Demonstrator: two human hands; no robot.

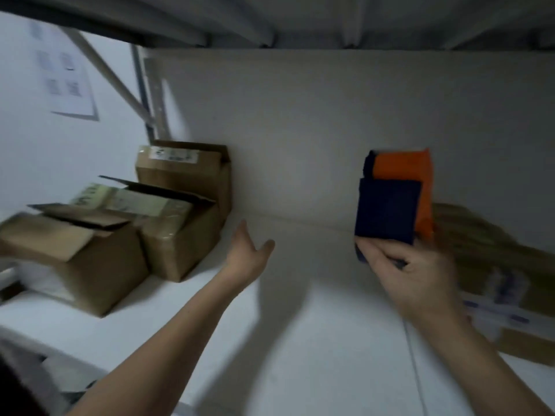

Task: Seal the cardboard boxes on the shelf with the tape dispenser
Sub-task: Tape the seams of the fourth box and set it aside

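My right hand [411,274] grips the handle of a dark blue and orange tape dispenser [393,199], held upright above the white shelf [300,325]. My left hand [247,253] is stretched out over the shelf with fingers relaxed, holding nothing, just right of three cardboard boxes. The nearest box [75,259] has its flaps raised. The middle box [177,235] carries pale tape and an upturned flap. The far box [186,172] stands against the back wall with a label on top. Another cardboard box [486,265] with white and blue tape lies at the right, partly behind my right hand.
A pale back panel [330,130] closes the shelf bay, and the underside of an upper shelf [300,19] hangs overhead. A metal upright with a diagonal brace [150,100] stands at the left. A sheet of paper [69,79] is on the left wall.
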